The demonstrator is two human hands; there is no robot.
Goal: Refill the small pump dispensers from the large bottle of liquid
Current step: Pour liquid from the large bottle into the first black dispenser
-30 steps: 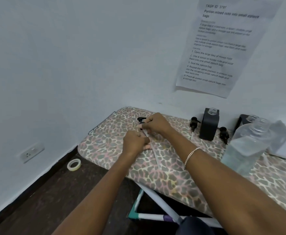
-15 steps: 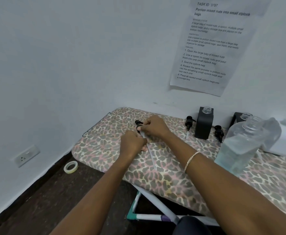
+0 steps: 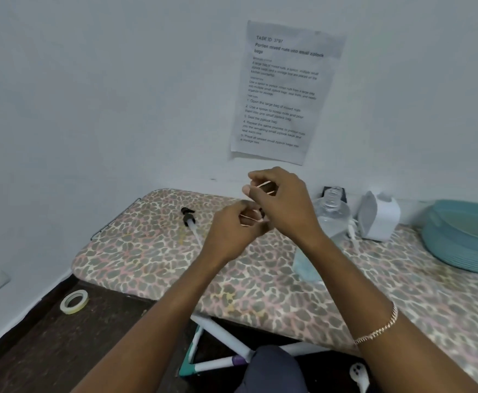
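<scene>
Leopard-print board [image 3: 147,251] in a white-walled corner, dark floor below.
Your left hand [image 3: 229,234] and right hand [image 3: 286,211] pinch a thin tan band [image 3: 263,183]; the pump [image 3: 189,218] lies at their 9 o'clock, the bottle [image 3: 332,222] at 3 o'clock behind your wrist, the dispenser [image 3: 342,194] beyond it mostly hidden.

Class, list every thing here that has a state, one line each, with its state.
left hand: raised, pinching the thin band
right hand: raised, fingers curled through the thin band
thin band: stretched between both hands
pump head: detached, lying on the table
large bottle: upright, uncapped, partly filled
tape roll: flat on the floor
</scene>
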